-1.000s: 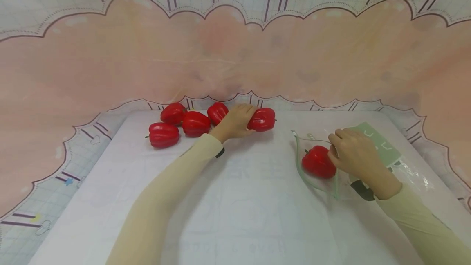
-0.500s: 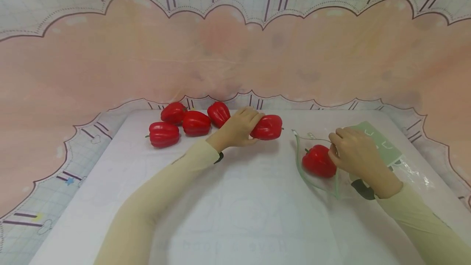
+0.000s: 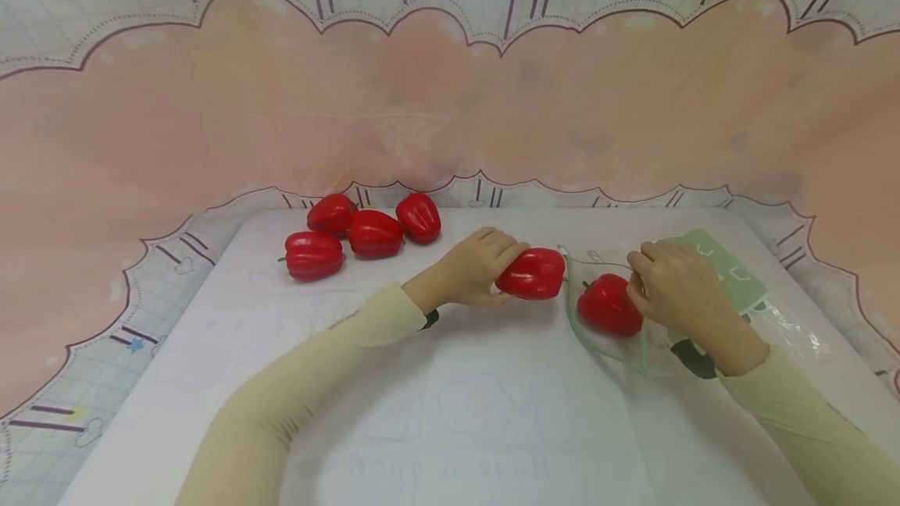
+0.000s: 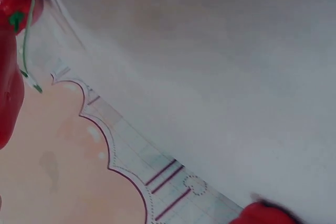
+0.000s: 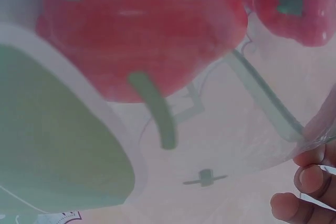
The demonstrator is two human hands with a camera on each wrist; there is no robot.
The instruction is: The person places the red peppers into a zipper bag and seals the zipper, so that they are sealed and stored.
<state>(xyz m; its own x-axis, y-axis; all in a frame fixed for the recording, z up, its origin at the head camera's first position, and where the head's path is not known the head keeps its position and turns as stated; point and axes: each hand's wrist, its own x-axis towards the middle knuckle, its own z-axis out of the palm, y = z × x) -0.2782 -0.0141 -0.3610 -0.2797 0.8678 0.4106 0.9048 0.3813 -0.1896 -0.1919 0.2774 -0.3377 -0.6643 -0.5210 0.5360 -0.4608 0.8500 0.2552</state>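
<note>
A red bell pepper [image 3: 532, 274] is gripped in my left hand [image 3: 474, 268], just above the white table and close to the mouth of a clear plastic bag [image 3: 575, 322] with green edging. Inside that bag lies another red bell pepper [image 3: 608, 306], its green stem showing through the film in the right wrist view. My right hand [image 3: 678, 295] pinches the bag's upper edge, fingertips [image 5: 310, 179] at the film. Only a sliver of the held pepper [image 4: 6, 93] appears at the left wrist view's border; the left fingers are mostly hidden there.
Several more red bell peppers [image 3: 376, 235] lie grouped at the back left of the white table [image 3: 450, 412]. A green printed panel [image 3: 731, 272] of the bag extends behind my right hand. A patterned peach curtain [image 3: 450, 100] rises at the back.
My left hand has carried its bell pepper rightward and toward me, away from the group and up to the bag's mouth. The right hand and bag have stayed almost still.
</note>
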